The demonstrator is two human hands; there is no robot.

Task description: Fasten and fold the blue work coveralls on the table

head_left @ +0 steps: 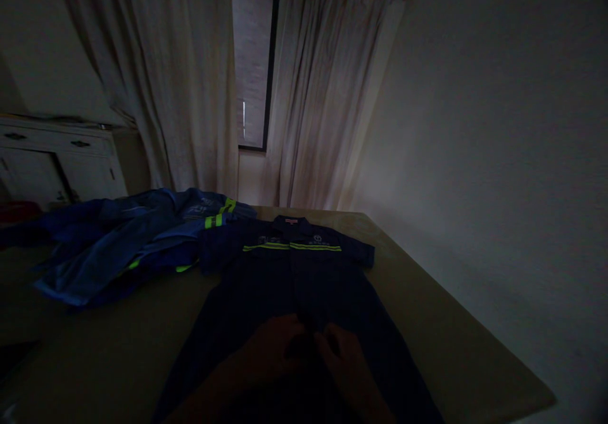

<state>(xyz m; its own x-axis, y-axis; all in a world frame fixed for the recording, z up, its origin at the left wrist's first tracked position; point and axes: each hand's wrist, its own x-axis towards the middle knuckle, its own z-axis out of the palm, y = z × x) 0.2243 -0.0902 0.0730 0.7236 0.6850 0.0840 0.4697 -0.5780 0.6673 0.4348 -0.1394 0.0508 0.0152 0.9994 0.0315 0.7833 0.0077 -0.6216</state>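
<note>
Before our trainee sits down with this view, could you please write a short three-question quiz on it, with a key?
1. Which part of the dark shirt are the left hand and right hand over?
2. True or false: the shirt's collar lies at the end farther from the hands.
3. Where is the pile of blue garments from the person's viewpoint? (a) right of the shirt (b) left of the shirt (c) against the right-hand wall

Key:
1. Its lower front, near the middle; it is too dark to tell whether they pinch the fabric.
2. True.
3. b.

The dark shirt (330,285) is cut off below.
</note>
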